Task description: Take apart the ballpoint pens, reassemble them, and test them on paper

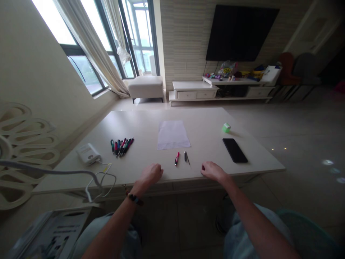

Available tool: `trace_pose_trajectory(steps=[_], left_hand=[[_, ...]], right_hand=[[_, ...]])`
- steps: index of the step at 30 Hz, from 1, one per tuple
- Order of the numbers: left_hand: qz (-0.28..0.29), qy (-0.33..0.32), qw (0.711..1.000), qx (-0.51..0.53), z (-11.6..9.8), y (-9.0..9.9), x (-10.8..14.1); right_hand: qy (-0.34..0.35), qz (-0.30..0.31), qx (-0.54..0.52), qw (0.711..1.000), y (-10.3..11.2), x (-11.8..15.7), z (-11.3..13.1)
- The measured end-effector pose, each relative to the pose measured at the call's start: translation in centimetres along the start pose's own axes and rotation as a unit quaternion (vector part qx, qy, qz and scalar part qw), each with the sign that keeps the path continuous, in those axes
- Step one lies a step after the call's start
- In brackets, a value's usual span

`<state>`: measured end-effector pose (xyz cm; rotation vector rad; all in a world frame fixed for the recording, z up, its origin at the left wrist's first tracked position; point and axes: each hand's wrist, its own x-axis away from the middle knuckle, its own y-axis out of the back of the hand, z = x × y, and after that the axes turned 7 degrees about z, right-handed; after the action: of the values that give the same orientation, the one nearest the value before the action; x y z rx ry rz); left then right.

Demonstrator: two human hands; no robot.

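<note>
My left hand [151,175] rests on the near edge of the white table [142,122], its fingers curled into a loose fist. Further right, my right hand [214,170] lies on the same edge, also closed; nothing shows in either hand. Between them lie a pink and black pen piece [177,158], a short black pen part [185,156] and a thin dark refill [188,158]. Behind these is a stack of white paper [173,135]. A cluster of several click pens [122,146] in mixed colours sits to the left.
A black phone [234,150] and a small green-and-white box [226,127] are at the table's right. On the left, a white charger [88,154] trails a white cable [109,174] over the near edge. An open-topped box [58,230] stands below, lower left.
</note>
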<state>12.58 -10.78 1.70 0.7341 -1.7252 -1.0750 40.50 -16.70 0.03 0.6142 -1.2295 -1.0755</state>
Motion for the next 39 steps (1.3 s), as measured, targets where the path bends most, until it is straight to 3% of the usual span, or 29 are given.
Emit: trace_pose_trajectory(steps=[5, 10, 20, 27, 33, 39], left_hand=[[-0.020, 0.019, 1.000, -0.002, 1.6, -1.1, -0.4], [-0.047, 0.014, 0.999, -0.003, 1.4, -1.6, -0.8], [-0.081, -0.044, 0.996, -0.013, -1.4, -2.0, -1.9], [-0.100, -0.033, 0.994, 0.041, -4.3, -2.2, -3.4], [-0.120, -0.038, 0.991, 0.045, -6.3, -2.2, -3.9], [-0.110, -0.009, 0.993, 0.041, -6.9, -2.6, -4.4]], right_hand=[[-0.005, -0.001, 0.013, 1.000, 0.1, -0.2, -0.1], [-0.026, -0.008, 0.008, 1.000, -0.2, -1.0, -0.5], [-0.018, -0.089, -0.048, 0.995, -0.5, -2.0, 1.0], [0.008, -0.069, -0.096, 0.993, -0.4, -2.2, 2.8], [-0.021, -0.055, -0.059, 0.997, -0.1, -2.7, 3.9], [-0.068, -0.054, -0.040, 0.995, 0.1, -3.2, 5.2]])
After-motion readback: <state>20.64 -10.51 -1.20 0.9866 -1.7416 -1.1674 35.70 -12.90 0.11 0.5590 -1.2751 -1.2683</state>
